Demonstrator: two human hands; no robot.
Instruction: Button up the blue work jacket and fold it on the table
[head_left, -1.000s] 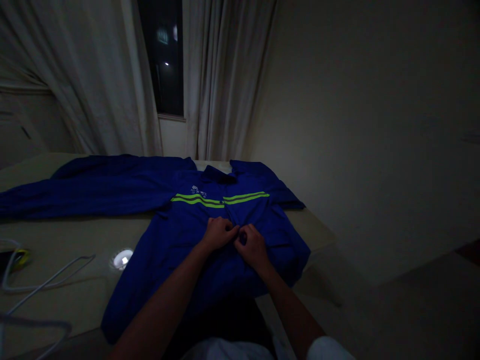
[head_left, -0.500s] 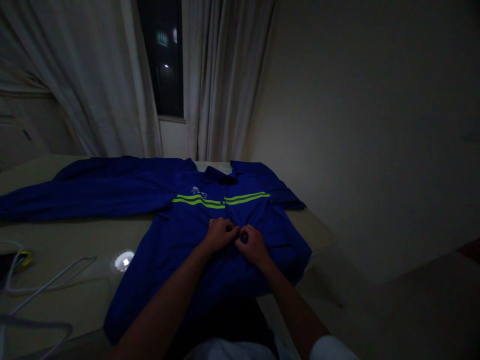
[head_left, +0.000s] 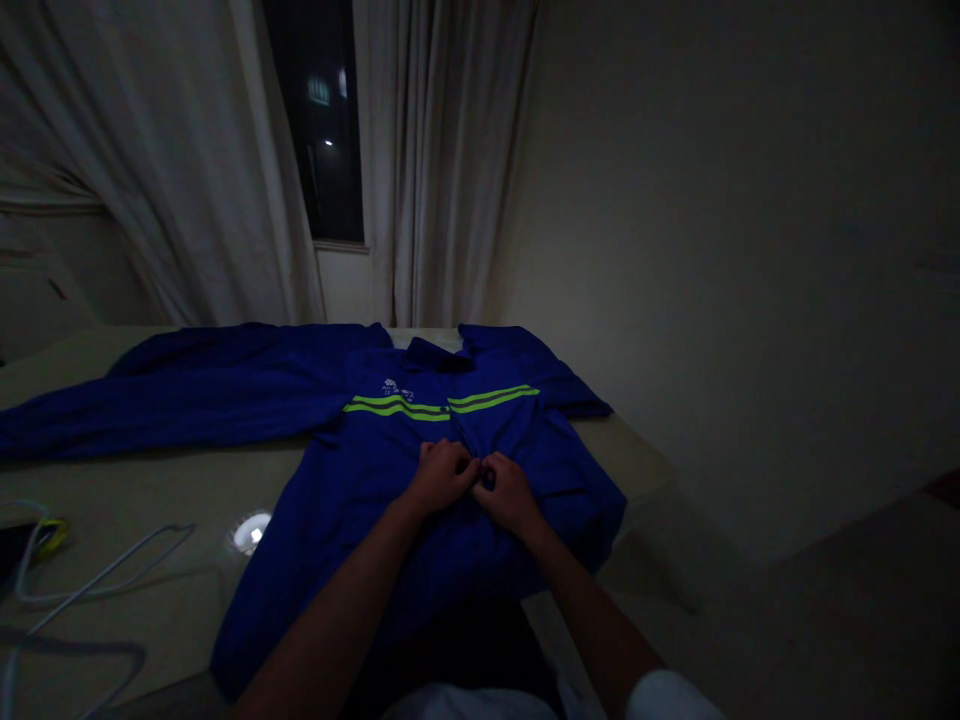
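Observation:
A blue work jacket (head_left: 360, 480) with yellow-green stripes across the chest lies front side up, its collar at the far end. White print marks the chest left of the front opening. At the front opening, below the stripes, my left hand (head_left: 446, 474) pinches the cloth edge with its fingers closed. Close against it, my right hand (head_left: 506, 492) is closed on the same edge from the other side. The fingertips of both hands meet; whatever small part lies between them is hidden. A dark button (head_left: 443, 409) shows at the stripes.
The jacket lies on a pale table (head_left: 172, 500), with one sleeve stretched left. A white cable (head_left: 112, 570), a round white shiny object (head_left: 251, 530) and a black-and-yellow item (head_left: 49, 540) are at the left. Curtains (head_left: 442, 160) and a wall stand behind.
The view has shifted slightly. Both hands stay at the same place on the jacket's front edge, with hardly any visible movement of the fingers.

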